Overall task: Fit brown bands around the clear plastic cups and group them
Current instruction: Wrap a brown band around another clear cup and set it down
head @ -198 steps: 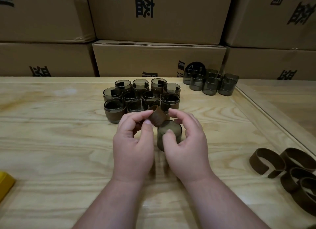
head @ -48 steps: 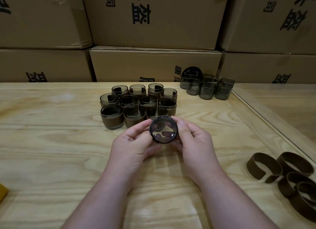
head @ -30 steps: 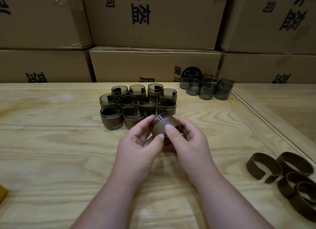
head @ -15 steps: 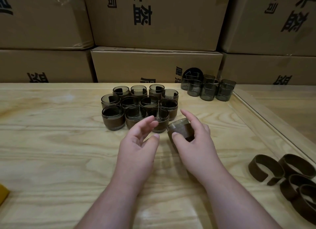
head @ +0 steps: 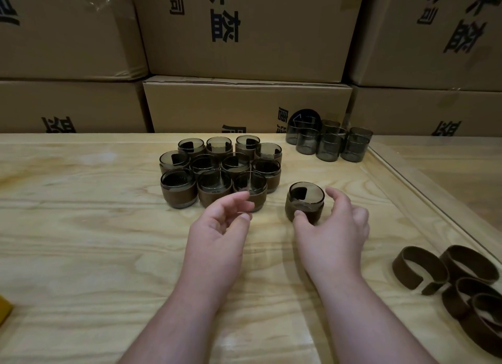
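While the right hand (head: 332, 233) curls around a banded cup (head: 305, 206), its thumb tip touches the brown band low on the near side and the forefinger arcs beside the rim at three o'clock; whether that finger touches is hard to tell. This cup stands upright on the surface (head: 81, 241), just apart from the group of banded cups (head: 221, 170) at its ten o'clock. At nine o'clock, the left hand (head: 220, 233) hangs released, fingers loosely bent, grasping nothing, before the group's front row. Unbanded cups (head: 330, 143) cluster at twelve o'clock by the cardboard boxes (head: 244, 105). Loose brown bands (head: 456, 287) lie at four o'clock.
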The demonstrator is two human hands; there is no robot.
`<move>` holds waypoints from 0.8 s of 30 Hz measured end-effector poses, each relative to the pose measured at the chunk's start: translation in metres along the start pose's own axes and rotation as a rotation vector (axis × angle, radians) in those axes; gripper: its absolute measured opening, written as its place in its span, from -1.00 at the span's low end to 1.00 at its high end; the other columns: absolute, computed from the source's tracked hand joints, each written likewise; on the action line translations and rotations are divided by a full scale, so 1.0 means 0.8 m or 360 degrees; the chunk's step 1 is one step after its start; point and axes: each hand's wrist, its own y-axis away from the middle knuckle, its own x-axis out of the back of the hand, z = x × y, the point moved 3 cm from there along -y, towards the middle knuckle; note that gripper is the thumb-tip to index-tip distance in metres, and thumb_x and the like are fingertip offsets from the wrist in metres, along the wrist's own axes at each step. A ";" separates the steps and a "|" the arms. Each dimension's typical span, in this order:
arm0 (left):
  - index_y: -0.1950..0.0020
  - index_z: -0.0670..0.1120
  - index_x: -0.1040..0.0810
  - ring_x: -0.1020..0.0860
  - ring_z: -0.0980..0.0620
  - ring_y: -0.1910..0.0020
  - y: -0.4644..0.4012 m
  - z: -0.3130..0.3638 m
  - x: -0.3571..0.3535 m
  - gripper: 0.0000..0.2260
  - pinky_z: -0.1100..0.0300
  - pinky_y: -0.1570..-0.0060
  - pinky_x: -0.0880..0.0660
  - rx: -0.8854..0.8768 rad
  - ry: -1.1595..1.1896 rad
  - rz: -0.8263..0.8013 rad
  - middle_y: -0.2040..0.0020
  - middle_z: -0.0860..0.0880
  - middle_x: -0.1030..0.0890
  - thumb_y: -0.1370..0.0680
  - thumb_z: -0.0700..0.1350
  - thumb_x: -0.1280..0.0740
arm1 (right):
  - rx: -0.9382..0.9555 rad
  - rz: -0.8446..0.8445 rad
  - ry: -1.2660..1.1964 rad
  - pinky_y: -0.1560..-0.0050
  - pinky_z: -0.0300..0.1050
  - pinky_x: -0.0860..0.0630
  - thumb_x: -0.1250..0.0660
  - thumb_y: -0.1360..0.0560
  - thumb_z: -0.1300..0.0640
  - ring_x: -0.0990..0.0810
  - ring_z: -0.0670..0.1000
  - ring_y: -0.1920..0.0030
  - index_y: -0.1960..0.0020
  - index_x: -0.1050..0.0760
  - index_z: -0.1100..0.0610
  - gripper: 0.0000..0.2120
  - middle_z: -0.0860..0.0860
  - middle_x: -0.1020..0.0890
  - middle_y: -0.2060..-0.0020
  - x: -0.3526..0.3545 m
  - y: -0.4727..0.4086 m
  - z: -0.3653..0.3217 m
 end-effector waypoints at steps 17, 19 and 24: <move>-0.10 0.02 -0.68 -0.66 0.20 0.19 0.002 0.001 -0.003 -0.71 0.40 0.18 -0.52 -0.0012 -0.0054 -0.0034 0.12 0.02 -0.74 -0.61 -0.34 -0.31 | 0.0102 -0.0418 -0.0130 -0.38 -0.12 -0.39 -0.23 -0.57 0.16 -0.45 -0.04 -0.44 -0.62 -0.19 -0.13 -0.35 -0.17 -0.44 -0.50 -0.014 0.009 -0.009; -0.10 0.02 -0.68 -0.65 0.21 0.19 0.003 0.002 -0.005 -0.71 0.41 0.17 -0.52 -0.0024 -0.0067 -0.0046 0.14 0.02 -0.74 -0.61 -0.35 -0.31 | 0.0088 -0.0468 -0.0220 -0.33 -0.14 -0.42 -0.23 -0.57 0.19 -0.51 -0.11 -0.34 -0.57 -0.26 -0.15 -0.39 -0.25 -0.50 -0.41 -0.015 0.010 -0.009; -0.05 0.05 -0.69 -0.63 0.22 0.20 0.009 0.004 -0.009 -0.71 0.41 0.18 -0.51 -0.0040 -0.0150 -0.0078 0.16 0.04 -0.73 -0.61 -0.34 -0.32 | 0.0076 -0.0466 -0.0278 -0.30 -0.03 -0.51 -0.23 -0.54 0.21 -0.58 -0.15 -0.21 -0.33 -0.48 -0.15 -0.57 -0.27 -0.59 -0.17 -0.013 0.012 -0.011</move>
